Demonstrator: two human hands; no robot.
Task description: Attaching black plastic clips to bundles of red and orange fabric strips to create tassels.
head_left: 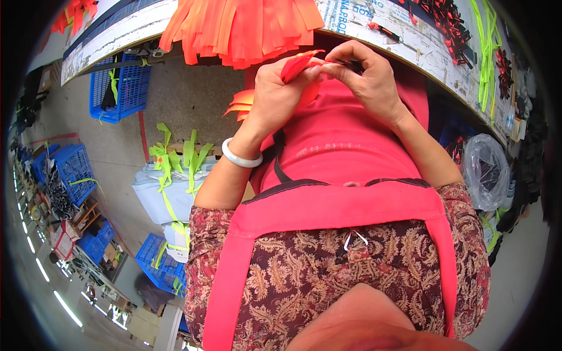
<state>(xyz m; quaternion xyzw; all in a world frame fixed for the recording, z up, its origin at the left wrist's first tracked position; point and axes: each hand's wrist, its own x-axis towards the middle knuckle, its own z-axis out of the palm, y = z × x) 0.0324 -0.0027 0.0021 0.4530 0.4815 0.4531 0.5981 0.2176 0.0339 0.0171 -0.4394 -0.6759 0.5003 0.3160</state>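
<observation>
My left hand [275, 93], a white bangle on its wrist, is closed around an orange-red fabric strip [297, 66]. More orange strip ends [240, 104] hang below this hand; whether they belong to the held strip I cannot tell. My right hand [374, 85] pinches a small black piece [352, 64], mostly covered by the fingers. The fingertips of both hands meet at the strip's end, above my red apron [345, 134]. Just beyond my left hand, a thick bundle of orange strips [243, 29] drapes over the table edge.
A white worktable [462, 88] curves across the far side. On its right lie black-and-red pieces [448, 29] and yellow-green strips [486, 58]. A clear plastic bag [486, 172] hangs at right. To the left stand blue crates [132, 88] and a pale fabric stack [155, 193].
</observation>
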